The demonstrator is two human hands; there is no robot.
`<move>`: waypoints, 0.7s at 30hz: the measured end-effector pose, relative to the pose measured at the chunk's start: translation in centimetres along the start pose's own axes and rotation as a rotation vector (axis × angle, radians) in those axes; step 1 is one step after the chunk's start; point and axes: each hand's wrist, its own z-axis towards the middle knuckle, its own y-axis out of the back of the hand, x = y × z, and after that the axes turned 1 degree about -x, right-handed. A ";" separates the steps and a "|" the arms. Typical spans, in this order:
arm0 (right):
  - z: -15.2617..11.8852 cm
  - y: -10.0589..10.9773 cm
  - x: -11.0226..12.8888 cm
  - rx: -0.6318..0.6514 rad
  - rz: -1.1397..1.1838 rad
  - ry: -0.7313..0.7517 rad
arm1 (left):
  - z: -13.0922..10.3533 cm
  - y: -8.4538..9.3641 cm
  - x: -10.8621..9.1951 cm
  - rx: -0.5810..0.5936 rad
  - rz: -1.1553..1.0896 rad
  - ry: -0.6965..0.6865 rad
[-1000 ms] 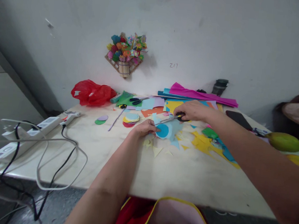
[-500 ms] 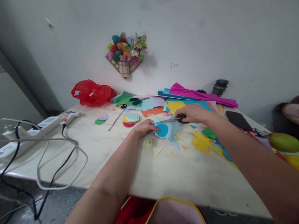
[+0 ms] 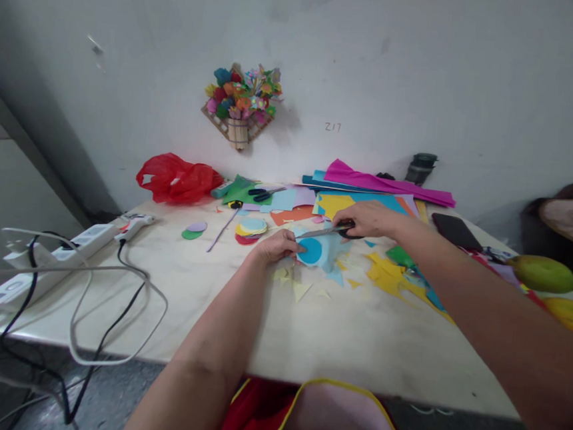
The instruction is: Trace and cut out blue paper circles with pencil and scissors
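Observation:
My left hand pinches a darker blue paper circle together with a light blue sheet of paper behind it. From the right, my right hand is closed around the handles of a pair of scissors. The blades point left and lie at the upper edge of the light blue paper, just above the circle. Yellow paper scraps and pale offcuts lie around both hands. A stack of coloured paper circles sits left of my left hand.
At the left are a power strip and tangled cables. A red plastic bag, second scissors and coloured sheets lie toward the wall. A phone and green fruit are at the right.
Very little differs. My right hand and the scissors have shifted slightly left along the paper's upper edge; my left hand keeps its pinch.

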 end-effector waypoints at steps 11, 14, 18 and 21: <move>0.0 -0.2 -0.1 -0.021 -0.012 0.008 | 0.1 0.1 0.2 -0.008 0.007 -0.019; -0.1 -0.4 -0.1 -0.061 0.016 -0.009 | 0.1 0.2 0.2 0.003 -0.027 -0.021; -0.2 -0.5 -0.4 -0.152 0.075 -0.142 | 0.2 0.3 0.3 0.019 -0.052 -0.042; -0.1 -0.8 -1.1 -0.333 0.128 -0.360 | 0.3 0.5 0.5 -0.033 -0.066 -0.078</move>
